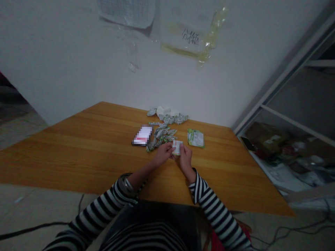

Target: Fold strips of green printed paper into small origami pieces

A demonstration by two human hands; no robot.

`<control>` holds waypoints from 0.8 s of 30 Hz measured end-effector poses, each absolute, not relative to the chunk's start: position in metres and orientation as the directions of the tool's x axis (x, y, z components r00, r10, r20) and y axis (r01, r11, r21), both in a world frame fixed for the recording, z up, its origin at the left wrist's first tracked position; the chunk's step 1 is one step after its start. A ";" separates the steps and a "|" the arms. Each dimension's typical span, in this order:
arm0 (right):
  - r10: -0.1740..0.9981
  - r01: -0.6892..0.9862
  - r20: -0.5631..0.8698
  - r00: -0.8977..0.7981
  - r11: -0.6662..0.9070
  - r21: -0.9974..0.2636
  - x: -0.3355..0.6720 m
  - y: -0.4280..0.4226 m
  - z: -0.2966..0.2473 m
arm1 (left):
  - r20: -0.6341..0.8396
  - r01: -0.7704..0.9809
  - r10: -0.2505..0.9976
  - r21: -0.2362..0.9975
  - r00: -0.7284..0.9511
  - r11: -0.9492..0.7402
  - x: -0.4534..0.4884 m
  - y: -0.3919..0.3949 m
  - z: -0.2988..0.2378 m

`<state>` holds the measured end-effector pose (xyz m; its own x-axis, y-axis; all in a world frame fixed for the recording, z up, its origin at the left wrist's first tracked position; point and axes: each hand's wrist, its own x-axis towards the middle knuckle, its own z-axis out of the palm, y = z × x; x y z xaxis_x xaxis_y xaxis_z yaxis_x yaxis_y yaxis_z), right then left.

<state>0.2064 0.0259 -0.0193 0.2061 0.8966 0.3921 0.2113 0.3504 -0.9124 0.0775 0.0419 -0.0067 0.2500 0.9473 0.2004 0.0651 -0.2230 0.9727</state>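
Observation:
Above the near part of the wooden table (110, 150), both my hands hold a small, flat, whitish packet (177, 147) with fine coloured print. My left hand (164, 153) pinches its left side, and my right hand (185, 157) grips its right side with the thumb on top. Some fingers are hidden under the packet. Just beyond my left hand lies a pile of crumpled, green-and-white printed wrappers (161, 135). A green-and-white pouch (195, 138) lies flat on the table, to the right of my hands.
A phone with a lit, blurred screen (142, 135) rests left of the wrappers. More crumpled wrappers and white tissue-like paper (167, 114) lie against the wall (131, 87). At right stands a metal-framed shelf (295, 130) holding boxes. Cables (34, 230) run along the floor.

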 end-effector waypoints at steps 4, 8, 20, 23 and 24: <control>0.915 0.203 0.387 0.113 0.360 -0.911 0.213 0.027 -0.013 | 0.216 0.088 0.950 0.967 0.224 -0.241 0.067 0.047 -0.008; 0.919 0.177 0.384 0.091 0.365 -0.914 0.221 0.029 -0.008 | 0.207 0.072 0.931 0.968 0.300 -0.238 0.065 0.048 -0.006; 0.892 -0.021 0.158 -0.424 0.164 -0.986 0.250 0.031 0.009 | 0.172 -0.001 0.875 0.981 0.453 -0.193 0.058 0.050 0.005; 0.847 -0.035 0.117 -0.519 0.116 -0.993 0.266 0.026 0.017 | 0.111 0.010 0.797 0.989 0.594 -0.145 0.056 0.042 0.014; 0.827 -0.050 0.107 -0.552 0.096 -0.994 0.269 0.024 0.019 | 0.091 0.020 0.772 0.991 0.629 -0.133 0.056 0.039 0.016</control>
